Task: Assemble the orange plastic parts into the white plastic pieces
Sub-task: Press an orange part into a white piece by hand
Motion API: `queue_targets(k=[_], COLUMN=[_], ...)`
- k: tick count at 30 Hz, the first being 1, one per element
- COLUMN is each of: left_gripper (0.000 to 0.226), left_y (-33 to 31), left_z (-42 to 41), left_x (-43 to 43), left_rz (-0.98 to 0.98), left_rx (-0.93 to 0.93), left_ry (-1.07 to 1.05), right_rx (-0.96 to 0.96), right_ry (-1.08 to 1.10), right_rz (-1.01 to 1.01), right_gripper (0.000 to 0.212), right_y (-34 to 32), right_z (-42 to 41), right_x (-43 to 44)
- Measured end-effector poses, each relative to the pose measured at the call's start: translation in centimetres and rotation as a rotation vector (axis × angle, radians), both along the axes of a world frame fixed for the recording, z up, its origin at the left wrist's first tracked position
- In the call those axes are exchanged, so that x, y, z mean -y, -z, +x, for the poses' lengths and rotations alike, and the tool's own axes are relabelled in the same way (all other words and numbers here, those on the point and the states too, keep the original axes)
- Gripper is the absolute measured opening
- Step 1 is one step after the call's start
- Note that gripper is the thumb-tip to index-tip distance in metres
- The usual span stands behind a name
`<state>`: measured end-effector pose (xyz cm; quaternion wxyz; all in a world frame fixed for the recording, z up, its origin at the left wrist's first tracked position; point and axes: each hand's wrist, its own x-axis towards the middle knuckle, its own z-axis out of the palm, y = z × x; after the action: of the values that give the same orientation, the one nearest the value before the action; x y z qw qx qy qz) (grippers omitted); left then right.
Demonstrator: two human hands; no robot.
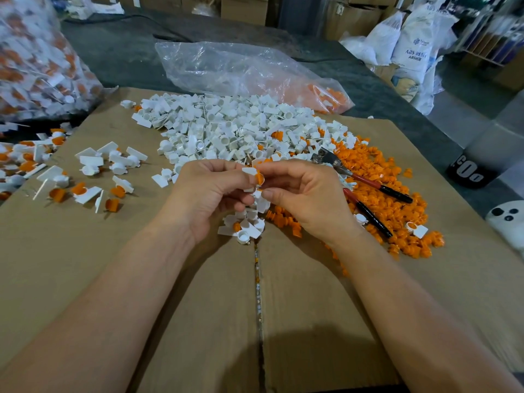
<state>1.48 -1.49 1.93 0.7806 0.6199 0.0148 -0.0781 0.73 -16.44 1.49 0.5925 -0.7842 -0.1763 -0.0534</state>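
Observation:
My left hand and my right hand meet above the middle of the cardboard sheet. Between their fingertips sits a white plastic piece with an orange plastic part against it; the left fingers pinch the white piece and the right thumb and fingers pinch the orange part. A big heap of white pieces lies behind the hands. A heap of orange parts spreads to the right. A few loose white pieces lie just under the hands.
Red-and-black handled pliers lie on the orange heap. Assembled white-and-orange pieces are scattered at the left. A clear bag lies behind the heaps, and a full bag of assembled pieces stands at far left. Sacks and boxes fill the back right.

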Motion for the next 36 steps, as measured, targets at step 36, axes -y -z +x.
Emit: queue_targets(k=[36], left_gripper=[0.013], left_y=[0.61], left_z=[0.12], left_x=[0.19], left_rz=[0.063], left_rx=[0.012], left_ry=[0.038], right_rx=[0.228], right_ry=[0.063], right_rz=[-0.227], right_gripper=[0.031], right_y=[0.04], right_z=[-0.05], right_x=[0.15])
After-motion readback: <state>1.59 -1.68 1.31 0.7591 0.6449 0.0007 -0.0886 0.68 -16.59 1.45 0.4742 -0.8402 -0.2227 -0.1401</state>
